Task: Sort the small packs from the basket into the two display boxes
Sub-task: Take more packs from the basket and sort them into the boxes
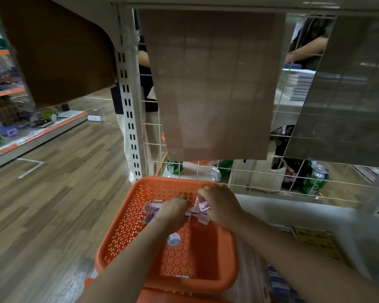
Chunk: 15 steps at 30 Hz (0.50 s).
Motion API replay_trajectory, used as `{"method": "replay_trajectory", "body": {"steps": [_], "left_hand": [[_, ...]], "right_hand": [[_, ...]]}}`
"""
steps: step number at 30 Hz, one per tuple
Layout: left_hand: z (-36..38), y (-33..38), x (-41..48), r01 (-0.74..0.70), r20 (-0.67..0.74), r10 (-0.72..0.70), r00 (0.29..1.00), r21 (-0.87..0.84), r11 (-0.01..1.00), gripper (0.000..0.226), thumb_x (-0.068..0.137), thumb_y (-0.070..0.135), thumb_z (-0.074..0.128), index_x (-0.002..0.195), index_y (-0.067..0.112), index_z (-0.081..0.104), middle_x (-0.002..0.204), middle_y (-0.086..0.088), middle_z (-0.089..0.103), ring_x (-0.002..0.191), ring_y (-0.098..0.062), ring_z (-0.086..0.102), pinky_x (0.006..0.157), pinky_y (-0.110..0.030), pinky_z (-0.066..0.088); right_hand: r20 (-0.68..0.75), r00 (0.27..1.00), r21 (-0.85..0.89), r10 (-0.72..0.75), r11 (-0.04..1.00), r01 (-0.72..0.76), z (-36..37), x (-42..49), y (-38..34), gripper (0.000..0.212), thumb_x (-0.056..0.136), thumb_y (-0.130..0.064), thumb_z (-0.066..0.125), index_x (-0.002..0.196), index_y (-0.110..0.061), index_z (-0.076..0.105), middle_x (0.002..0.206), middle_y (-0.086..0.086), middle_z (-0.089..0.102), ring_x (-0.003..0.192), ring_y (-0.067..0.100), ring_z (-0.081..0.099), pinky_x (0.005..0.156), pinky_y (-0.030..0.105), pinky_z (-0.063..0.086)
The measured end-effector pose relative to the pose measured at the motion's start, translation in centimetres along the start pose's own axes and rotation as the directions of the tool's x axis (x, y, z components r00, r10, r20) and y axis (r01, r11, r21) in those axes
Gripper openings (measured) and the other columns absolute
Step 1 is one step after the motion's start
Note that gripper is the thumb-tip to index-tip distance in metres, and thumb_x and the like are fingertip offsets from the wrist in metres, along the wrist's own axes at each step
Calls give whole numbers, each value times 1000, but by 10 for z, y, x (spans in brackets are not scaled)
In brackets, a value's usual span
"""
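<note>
**Both hands gathering packs in the basket**

The orange basket (118, 237) sits at centre bottom of the frame. The pink packs (150, 212) lie bunched at its far end, so both arms reach deep. The right hand (221, 204) has its fingers curled round a pack (202, 207), lifted a little off the pile, probably to carry it out. The left hand (175, 209) lies palm-down over the pile; I cannot tell whether it grasps anything. A yellowish box (315, 239) at lower right may be one destination.
</note>
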<state>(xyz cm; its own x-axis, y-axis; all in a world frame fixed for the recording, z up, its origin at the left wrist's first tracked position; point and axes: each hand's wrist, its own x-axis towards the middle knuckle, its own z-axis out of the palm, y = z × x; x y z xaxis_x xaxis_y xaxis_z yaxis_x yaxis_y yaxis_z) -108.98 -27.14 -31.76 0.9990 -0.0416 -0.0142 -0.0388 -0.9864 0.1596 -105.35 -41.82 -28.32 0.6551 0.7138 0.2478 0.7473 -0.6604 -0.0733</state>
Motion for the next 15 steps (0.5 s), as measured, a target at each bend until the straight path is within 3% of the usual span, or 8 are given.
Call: {"method": "replay_trajectory", "body": {"steps": [8,11,15], "left_hand": [[3,8,3,56,-15,-56,998,-6,998,36,91,18,58,125,14,48,120,-6,61,108,-23,59,87,-32,49],[-10,6,-6,69,-36,-69,997,-3,998,21,91,16,54,112,14,57,113,-5,63,98,-20,62,75,-25,47],[-30,6,-23,50,-65,-49,997,21,999,16,91,19,53,101,16,65,104,-1,65,88,-16,63,72,-25,53]], "right_hand": [[-11,1000,27,-9,1000,10,-6,-6,2,12,79,-7,63,87,-14,57,90,3,62,86,21,55,73,29,34],[-28,1000,44,-1,999,3,-13,-8,0,21,76,-2,62,92,-14,58,94,3,64,90,22,56,72,28,32],[-70,997,53,37,998,-33,-29,-16,1,32,78,2,60,106,-14,62,107,2,64,101,21,56,83,25,38]]}}
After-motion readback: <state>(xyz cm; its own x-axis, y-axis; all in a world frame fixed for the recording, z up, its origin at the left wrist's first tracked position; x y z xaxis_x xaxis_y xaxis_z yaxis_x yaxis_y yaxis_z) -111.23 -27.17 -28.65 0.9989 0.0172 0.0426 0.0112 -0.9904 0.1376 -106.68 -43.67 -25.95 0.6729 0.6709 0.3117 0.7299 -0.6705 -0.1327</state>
